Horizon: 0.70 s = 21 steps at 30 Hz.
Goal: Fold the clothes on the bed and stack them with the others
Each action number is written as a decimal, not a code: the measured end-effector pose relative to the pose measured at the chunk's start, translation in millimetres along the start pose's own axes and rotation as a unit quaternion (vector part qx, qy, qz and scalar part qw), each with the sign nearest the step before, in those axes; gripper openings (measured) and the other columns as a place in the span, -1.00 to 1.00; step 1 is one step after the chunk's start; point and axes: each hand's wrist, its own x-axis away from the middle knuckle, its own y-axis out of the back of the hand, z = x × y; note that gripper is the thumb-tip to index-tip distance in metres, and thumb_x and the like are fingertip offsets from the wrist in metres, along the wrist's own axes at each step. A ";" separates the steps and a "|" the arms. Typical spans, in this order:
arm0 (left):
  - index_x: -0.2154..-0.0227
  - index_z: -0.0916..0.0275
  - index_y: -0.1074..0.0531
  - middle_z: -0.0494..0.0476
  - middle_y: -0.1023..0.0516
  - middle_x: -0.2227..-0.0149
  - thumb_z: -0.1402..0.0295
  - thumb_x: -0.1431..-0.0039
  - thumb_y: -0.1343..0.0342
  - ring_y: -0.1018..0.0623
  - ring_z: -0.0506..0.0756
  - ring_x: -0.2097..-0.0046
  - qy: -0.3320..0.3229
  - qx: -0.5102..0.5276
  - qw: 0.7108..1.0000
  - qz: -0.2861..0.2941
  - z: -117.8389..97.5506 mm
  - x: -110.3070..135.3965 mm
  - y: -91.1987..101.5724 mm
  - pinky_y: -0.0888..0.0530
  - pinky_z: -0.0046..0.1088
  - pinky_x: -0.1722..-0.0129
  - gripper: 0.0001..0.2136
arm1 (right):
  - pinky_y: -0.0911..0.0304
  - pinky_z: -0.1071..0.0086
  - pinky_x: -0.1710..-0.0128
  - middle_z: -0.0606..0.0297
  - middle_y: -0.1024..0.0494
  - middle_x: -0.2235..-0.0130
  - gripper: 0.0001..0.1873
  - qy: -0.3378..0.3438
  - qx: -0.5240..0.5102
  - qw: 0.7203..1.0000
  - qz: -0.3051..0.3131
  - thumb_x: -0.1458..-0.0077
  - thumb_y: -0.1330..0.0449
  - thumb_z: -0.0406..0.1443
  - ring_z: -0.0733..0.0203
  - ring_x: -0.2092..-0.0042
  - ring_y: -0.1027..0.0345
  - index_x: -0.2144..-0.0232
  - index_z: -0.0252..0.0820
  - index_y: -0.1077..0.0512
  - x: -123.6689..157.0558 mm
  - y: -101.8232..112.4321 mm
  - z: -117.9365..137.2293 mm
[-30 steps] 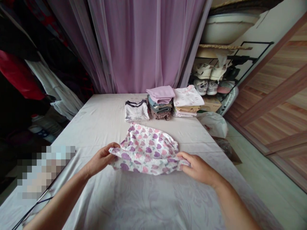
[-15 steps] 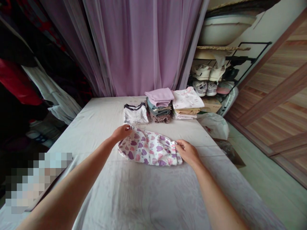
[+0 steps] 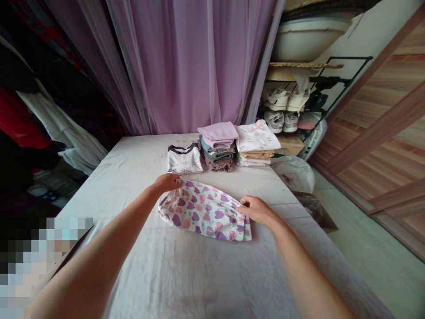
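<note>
A pair of small white pants [image 3: 202, 210] with purple and pink hearts lies across the bed, doubled over lengthwise, the leg ends to the right. My left hand [image 3: 168, 181] pinches the upper left corner of the cloth. At the upper right edge, near the leg ends, my right hand [image 3: 255, 209] grips the fabric between thumb and fingers. Just beyond the pants sits a folded white shirt [image 3: 184, 160] with a dark collar. Beside it stands a stack of folded clothes [image 3: 218, 150] topped with lilac cloth, then a second stack [image 3: 257, 141] topped by a white print garment.
A pale sheet [image 3: 186, 274] covers the bed. Purple curtains [image 3: 179, 66] hang behind it. To the right are a shoe rack with white sneakers [image 3: 277, 98], a plastic bag [image 3: 295, 170] and a wooden door [image 3: 381, 133]. Hanging clothes [image 3: 49, 115] crowd the left side.
The near edge of the pants has come slightly toward me, and the cloth looks flatter. My right hand has shifted a little along the upper edge. Both hands keep their hold.
</note>
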 end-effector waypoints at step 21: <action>0.35 0.16 -0.51 0.10 -0.64 0.21 0.55 0.03 0.03 -0.56 0.10 0.11 -0.216 0.105 0.965 -0.103 33.6 178.7 -27.1 -0.44 -0.30 0.04 -0.74 | -0.23 0.21 -0.01 0.26 -0.57 0.20 -0.72 0.310 0.175 0.919 -0.167 0.07 -0.03 -0.51 0.10 0.03 -0.39 0.39 -0.09 -0.43 57.7 -37.2 -8.7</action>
